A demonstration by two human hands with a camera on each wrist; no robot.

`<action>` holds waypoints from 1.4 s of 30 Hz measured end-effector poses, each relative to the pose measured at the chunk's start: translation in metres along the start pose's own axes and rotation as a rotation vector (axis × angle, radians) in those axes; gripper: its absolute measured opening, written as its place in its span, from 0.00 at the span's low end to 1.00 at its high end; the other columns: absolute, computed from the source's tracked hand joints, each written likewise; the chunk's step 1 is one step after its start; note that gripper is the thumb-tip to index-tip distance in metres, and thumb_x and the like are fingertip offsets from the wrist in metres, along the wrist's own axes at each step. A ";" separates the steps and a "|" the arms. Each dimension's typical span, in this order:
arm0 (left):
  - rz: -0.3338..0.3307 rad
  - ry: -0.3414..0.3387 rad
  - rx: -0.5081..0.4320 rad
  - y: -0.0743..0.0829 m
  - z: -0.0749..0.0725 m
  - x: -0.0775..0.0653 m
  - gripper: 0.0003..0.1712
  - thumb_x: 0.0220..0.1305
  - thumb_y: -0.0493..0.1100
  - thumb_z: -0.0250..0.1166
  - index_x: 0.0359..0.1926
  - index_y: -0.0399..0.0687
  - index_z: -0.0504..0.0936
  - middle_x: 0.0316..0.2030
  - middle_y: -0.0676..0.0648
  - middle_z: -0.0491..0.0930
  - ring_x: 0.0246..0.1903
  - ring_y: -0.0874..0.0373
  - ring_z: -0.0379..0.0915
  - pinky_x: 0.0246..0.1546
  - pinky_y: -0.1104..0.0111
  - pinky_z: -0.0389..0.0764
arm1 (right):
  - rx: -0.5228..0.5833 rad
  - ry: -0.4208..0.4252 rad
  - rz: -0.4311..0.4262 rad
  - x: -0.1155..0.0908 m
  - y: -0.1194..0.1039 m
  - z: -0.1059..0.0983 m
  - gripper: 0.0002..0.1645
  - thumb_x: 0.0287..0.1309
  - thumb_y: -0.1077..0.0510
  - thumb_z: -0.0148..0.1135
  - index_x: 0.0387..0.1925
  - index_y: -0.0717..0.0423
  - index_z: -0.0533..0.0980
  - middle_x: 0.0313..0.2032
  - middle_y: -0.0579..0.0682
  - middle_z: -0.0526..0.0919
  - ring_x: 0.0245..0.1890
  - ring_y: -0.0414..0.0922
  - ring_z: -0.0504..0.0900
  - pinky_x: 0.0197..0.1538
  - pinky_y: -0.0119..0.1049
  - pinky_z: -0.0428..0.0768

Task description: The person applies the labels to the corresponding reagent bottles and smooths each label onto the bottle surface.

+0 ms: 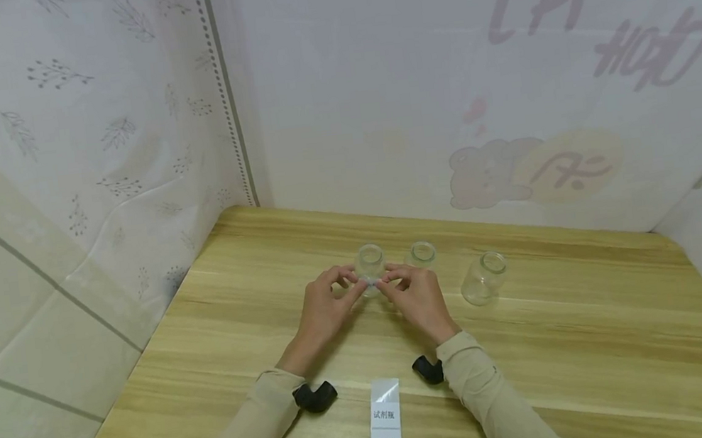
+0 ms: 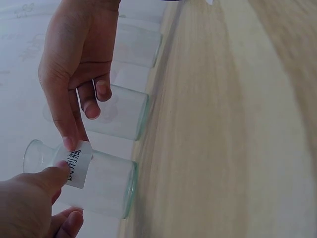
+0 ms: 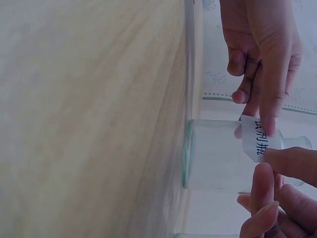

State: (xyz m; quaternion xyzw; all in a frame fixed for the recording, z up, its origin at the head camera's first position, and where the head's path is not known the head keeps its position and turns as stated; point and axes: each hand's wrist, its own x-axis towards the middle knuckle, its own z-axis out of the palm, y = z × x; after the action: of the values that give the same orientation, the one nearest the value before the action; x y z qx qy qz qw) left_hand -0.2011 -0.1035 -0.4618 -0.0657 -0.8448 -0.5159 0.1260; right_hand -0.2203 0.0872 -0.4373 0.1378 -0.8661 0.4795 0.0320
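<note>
A clear glass bottle (image 1: 370, 254) stands upright on the table between my hands. Right at its side is a small white label (image 2: 83, 166) with black printed characters, overlapping the glass below the neck. My left hand (image 1: 322, 308) pinches one end of the label, its thumb (image 3: 270, 116) on the printed face. From the opposite side my right hand (image 1: 422, 299) pinches the other end, thumb (image 3: 292, 161) over the edge. The outer fingers of both hands are bent beside the bottle. Fingertips behind the label are partly hidden.
Two more glass bottles, one just right of the hands (image 1: 421, 251) and one farther right (image 1: 481, 282), stand on the wooden table (image 1: 245, 373). A strip with two white labels (image 1: 385, 426) lies between my forearms. Patterned fabric walls (image 1: 345, 105) border the table.
</note>
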 end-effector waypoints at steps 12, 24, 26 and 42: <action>0.054 0.002 -0.014 -0.001 -0.003 0.001 0.09 0.65 0.45 0.74 0.34 0.49 0.82 0.50 0.42 0.88 0.46 0.48 0.84 0.35 0.60 0.74 | 0.021 -0.001 0.009 0.000 0.001 -0.001 0.08 0.62 0.59 0.75 0.34 0.62 0.88 0.55 0.60 0.86 0.19 0.39 0.80 0.18 0.30 0.74; 0.042 -0.027 -0.018 -0.004 -0.005 0.004 0.07 0.65 0.42 0.74 0.35 0.48 0.82 0.50 0.43 0.88 0.49 0.49 0.83 0.42 0.61 0.75 | 0.028 -0.007 -0.013 0.001 0.003 -0.003 0.08 0.62 0.59 0.74 0.31 0.61 0.87 0.53 0.60 0.87 0.23 0.48 0.86 0.21 0.31 0.78; 0.046 -0.026 -0.017 -0.004 -0.005 0.004 0.07 0.65 0.42 0.74 0.35 0.48 0.83 0.50 0.43 0.88 0.50 0.48 0.83 0.43 0.60 0.75 | 0.037 -0.006 -0.011 0.001 0.004 -0.002 0.08 0.62 0.60 0.74 0.31 0.61 0.86 0.53 0.60 0.87 0.23 0.51 0.86 0.20 0.30 0.76; 0.096 -0.021 0.001 -0.002 -0.005 0.001 0.07 0.63 0.36 0.74 0.36 0.46 0.82 0.50 0.40 0.87 0.48 0.45 0.84 0.59 0.46 0.78 | 0.034 -0.007 -0.030 -0.002 0.003 -0.001 0.19 0.59 0.68 0.74 0.50 0.62 0.77 0.49 0.63 0.87 0.25 0.49 0.87 0.25 0.32 0.81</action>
State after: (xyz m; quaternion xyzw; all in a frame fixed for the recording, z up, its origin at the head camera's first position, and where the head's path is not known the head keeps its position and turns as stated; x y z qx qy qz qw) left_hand -0.2022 -0.1089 -0.4611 -0.1116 -0.8421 -0.5082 0.1416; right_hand -0.2195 0.0898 -0.4390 0.1530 -0.8558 0.4929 0.0337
